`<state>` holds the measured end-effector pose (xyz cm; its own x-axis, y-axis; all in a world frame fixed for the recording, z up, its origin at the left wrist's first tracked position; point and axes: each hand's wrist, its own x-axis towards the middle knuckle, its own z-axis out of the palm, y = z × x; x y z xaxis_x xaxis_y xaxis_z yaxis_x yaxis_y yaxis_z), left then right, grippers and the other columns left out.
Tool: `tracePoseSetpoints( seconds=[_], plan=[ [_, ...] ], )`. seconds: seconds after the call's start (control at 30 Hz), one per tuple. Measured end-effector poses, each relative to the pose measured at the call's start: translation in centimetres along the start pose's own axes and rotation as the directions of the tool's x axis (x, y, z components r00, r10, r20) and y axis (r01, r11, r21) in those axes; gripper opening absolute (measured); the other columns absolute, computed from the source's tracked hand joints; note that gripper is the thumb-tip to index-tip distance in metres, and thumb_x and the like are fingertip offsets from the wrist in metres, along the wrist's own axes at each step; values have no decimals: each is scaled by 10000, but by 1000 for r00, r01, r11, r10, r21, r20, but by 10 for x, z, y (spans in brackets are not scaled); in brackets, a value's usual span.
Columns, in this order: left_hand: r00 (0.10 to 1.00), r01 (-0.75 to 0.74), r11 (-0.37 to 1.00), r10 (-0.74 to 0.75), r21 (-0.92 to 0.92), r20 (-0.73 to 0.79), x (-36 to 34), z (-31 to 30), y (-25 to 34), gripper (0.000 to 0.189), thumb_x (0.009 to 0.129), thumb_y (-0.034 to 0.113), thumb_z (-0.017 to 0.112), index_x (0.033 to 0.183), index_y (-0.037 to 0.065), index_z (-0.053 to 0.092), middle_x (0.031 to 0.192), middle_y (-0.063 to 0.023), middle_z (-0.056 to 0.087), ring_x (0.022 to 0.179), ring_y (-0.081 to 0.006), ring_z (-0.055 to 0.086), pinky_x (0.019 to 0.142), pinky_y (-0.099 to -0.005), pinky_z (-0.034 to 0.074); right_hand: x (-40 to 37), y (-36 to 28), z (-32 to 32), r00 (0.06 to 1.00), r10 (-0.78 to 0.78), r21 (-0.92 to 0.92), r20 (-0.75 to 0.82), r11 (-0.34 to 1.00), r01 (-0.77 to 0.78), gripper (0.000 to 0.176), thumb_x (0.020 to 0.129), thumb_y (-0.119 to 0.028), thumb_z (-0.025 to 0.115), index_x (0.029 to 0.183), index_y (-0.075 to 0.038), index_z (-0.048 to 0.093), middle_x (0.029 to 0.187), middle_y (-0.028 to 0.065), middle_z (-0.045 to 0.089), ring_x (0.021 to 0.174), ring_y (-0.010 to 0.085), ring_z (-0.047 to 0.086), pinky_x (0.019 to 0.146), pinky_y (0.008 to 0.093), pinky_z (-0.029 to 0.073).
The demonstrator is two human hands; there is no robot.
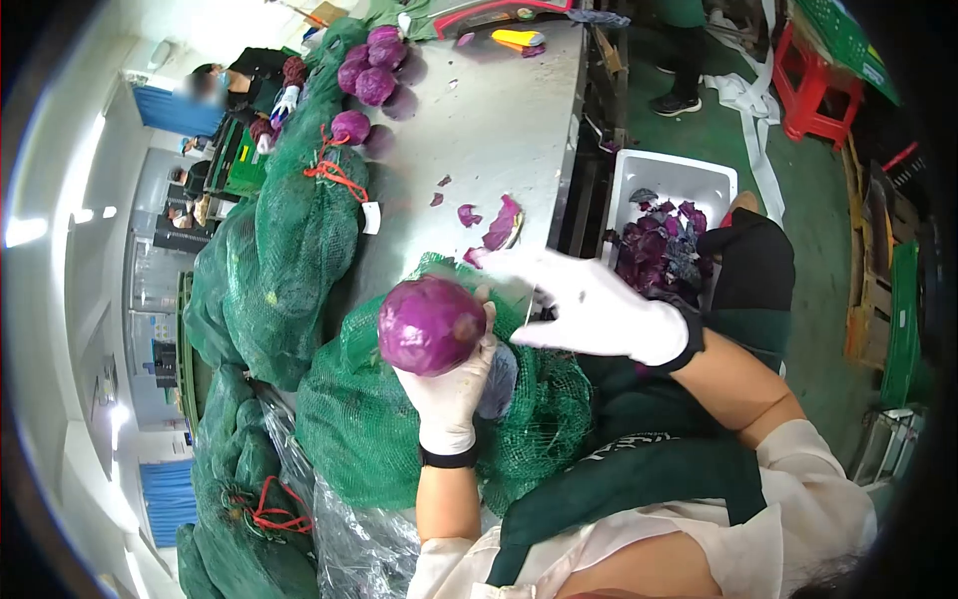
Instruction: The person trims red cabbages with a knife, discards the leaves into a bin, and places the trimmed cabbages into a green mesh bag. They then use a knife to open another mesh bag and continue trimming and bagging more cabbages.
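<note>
White crate (664, 172), right of centre, holds purple trimmings (654, 250). Left hand (449, 384) clamps a red cabbage (429, 324) over a green mesh sack (369, 429); right hand (599, 309) is blurred, so I cannot tell its grip. Steel table (499, 120).

left hand (451, 384) – gloved, raised, gripping | right hand (599, 311) – gloved, fingers spread, blurred

View: one camera on the person's head.
Facing: forward and down, across their own chest to the surface (499, 130).
Nearness: close; left hand (451, 391) and right hand (599, 311) sit mid-frame.
Lens: wide, curved, dark corners.
</note>
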<state>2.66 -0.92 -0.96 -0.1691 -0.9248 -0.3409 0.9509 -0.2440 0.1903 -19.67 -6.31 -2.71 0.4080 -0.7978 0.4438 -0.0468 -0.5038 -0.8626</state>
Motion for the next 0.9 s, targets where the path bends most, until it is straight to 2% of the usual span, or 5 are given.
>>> tracePoseSetpoints(
  seconds=[0.13, 0.2, 0.27, 0.33, 0.9],
  plan=[
    [861, -397, 274, 442, 876, 252, -2, 12, -23, 841, 886, 602, 602, 1480, 59, 358, 1458, -210, 434, 1265, -390, 505, 977, -459, 519, 18, -5, 5, 987, -98, -37, 127, 994, 103, 889, 770, -227, 839, 1519, -105, 376, 1503, 157, 464, 1375, 293, 475, 1100, 391, 441],
    [960, -170, 773, -10, 611, 280, -12, -2, 3, 729, 952, 467, 576, 1517, 94, 305, 1476, -193, 418, 1285, -355, 491, 828, -433, 534, 22, 6, 9, 996, 49, 446, 81, 891, -80, 855, 775, -268, 839, 1500, -109, 413, 1508, 193, 445, 1344, 287, 498, 1104, 427, 423],
    [946, -321, 199, 112, 926, 303, -15, 1, 5, 939, 881, 265, 738, 1587, 111, 139, 1529, -138, 367, 1390, -298, 408, 997, -442, 489, 22, 7, 10, 919, 361, 523, 158, 759, -388, 635, 866, -434, 771, 1266, 13, 564, 873, 77, 666, 701, 139, 678, 626, 261, 566],
    [862, -480, 107, 243, 871, 445, -7, -10, -1, 1073, 771, 146, 832, 1589, 104, 140, 1538, -128, 360, 1398, -291, 399, 1114, -454, 399, 19, 1, 4, 795, 499, 586, 345, 547, -597, 632, 889, -599, 670, 1096, -6, 604, 586, -11, 508, 429, 71, 524, 400, 223, 445],
    [973, -224, 885, 177, 408, 149, -17, -40, 22, 1069, 599, 75, 913, 1497, 89, 333, 1518, -175, 375, 1419, -422, 348, 1173, -641, 303, 5, 11, 16, 897, 405, 291, 175, 849, -441, 288, 939, -95, 604, 1214, -23, 555, 747, 30, 612, 618, 99, 550, 588, 273, 461]
  ],
)
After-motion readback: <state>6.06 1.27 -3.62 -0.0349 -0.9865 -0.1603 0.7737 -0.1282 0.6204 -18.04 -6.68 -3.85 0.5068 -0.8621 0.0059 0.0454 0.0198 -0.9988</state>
